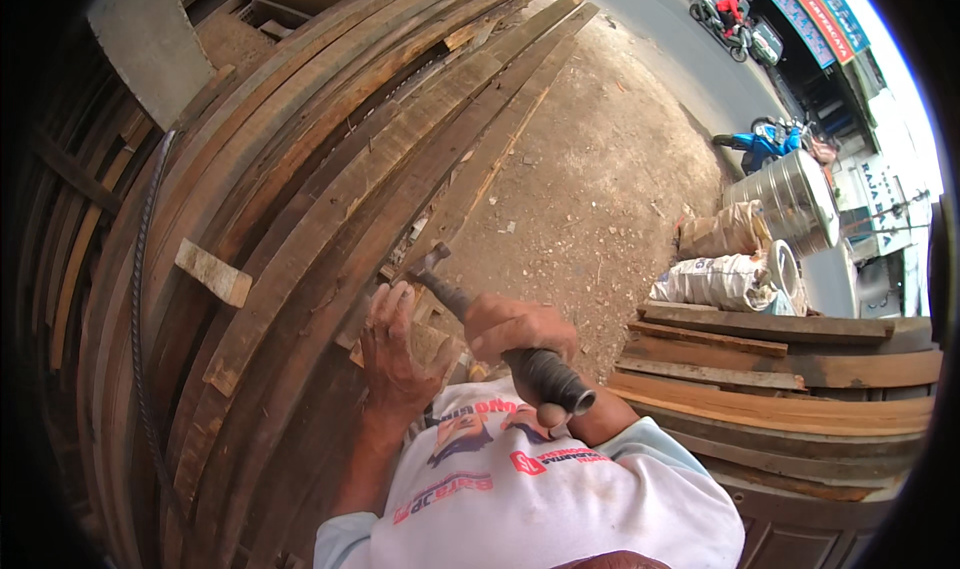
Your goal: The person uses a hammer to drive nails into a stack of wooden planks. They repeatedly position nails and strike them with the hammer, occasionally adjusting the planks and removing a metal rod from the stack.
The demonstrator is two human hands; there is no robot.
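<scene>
hammer (447, 295): your right hand (520, 329) covered the middle of its dark grip.
left hand (393, 347): its palm was turned from view, so you couldn't tell what it touched.
long planks (335, 209): the leftmost ones sank into the dark rim.
stacked boards (770, 409): your sleeve (667, 445) hid some left ends.
blue motorcycle (757, 145): a metal drum (785, 201) blocked part of it.
distant rider (733, 11): was too small for you to make out.
</scene>
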